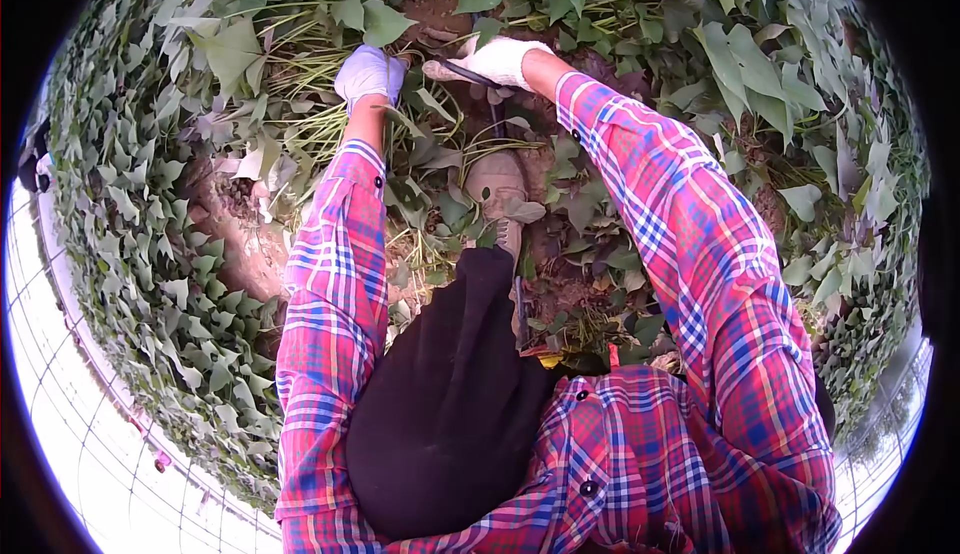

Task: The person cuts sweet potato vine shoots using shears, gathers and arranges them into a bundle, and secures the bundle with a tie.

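Observation:
My left hand (370, 76), in a pale glove, is closed among the leafy vines. A bundle of long green stems (300, 79) runs into it from the left, and its fingertips are hidden. To its right, my right hand (492, 62) wears a white glove with greyish fingers. Those fingers are bent around a thin dark strip (468, 73), whose kind I cannot make out. The two hands are apart, with reddish soil and leaves between and beyond them. Below them, a dusty brown shoe (497, 189) stands on the soil among the vines.
Dense broad-leaved vines (150, 224) spread on both sides. Bare reddish soil (240, 234) shows at the left. A thin black hose (520, 304) lies along the ground beside my shoe. Wire mesh (90, 404) appears at the lower left edge. Dark cloth (450, 404) covers my leg.

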Tool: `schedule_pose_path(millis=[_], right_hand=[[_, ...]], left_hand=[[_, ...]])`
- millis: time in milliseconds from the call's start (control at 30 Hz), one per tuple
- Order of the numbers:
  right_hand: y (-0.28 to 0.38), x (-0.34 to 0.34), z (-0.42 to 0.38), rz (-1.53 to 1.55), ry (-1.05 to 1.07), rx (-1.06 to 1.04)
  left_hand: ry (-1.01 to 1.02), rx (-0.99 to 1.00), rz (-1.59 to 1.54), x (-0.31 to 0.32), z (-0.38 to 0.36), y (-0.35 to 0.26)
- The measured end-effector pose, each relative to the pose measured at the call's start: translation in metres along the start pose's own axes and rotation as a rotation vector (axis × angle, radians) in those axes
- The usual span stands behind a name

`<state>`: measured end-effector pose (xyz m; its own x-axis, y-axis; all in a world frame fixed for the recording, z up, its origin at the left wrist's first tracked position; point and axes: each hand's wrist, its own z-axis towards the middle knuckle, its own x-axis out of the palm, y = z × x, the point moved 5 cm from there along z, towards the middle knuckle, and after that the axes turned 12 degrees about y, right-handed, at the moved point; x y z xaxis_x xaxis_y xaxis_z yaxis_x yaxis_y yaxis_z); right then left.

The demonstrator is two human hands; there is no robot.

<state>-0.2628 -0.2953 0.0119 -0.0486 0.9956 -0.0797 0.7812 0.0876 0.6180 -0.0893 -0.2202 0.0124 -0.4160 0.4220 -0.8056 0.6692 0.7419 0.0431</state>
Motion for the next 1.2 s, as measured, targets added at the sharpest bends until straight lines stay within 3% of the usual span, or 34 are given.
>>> schedule_pose_path(millis=[100, 200, 367, 600, 700, 767, 933, 1200], right_hand=[[0.004, -0.003, 0.003, -0.076, -0.002, 0.006], [-0.004, -0.005, 0.014, 0.148, 0.029, -0.049], [-0.013, -0.006, 0.039, 0.15, 0.08, -0.061], [0.007, -0.003, 0.02, 0.145, -0.029, -0.174], [0.01, 0.001, 0.011, 0.192, 0.027, -0.142], [-0.009, 0.002, 0.042, 0.218, 0.047, -0.183], [0.0, 0.001, -0.001, 0.191, 0.053, -0.132], [0.003, 0.005, 0.017, 0.18, -0.013, -0.163]], left_hand=[[0.008, 0.017, -0.081, 0.004, 0.002, 0.006], [-0.05, 0.036, -0.122, 0.007, 0.003, 0.004], [-0.068, 0.041, -0.156, 0.011, 0.007, 0.006], [-0.049, 0.053, -0.207, 0.01, 0.01, 0.014], [-0.047, 0.082, -0.232, 0.012, 0.014, 0.017], [-0.093, 0.108, -0.259, 0.013, 0.013, 0.018], [-0.16, 0.155, -0.293, 0.013, 0.017, 0.019], [-0.039, 0.077, -0.29, 0.015, 0.02, 0.021]])
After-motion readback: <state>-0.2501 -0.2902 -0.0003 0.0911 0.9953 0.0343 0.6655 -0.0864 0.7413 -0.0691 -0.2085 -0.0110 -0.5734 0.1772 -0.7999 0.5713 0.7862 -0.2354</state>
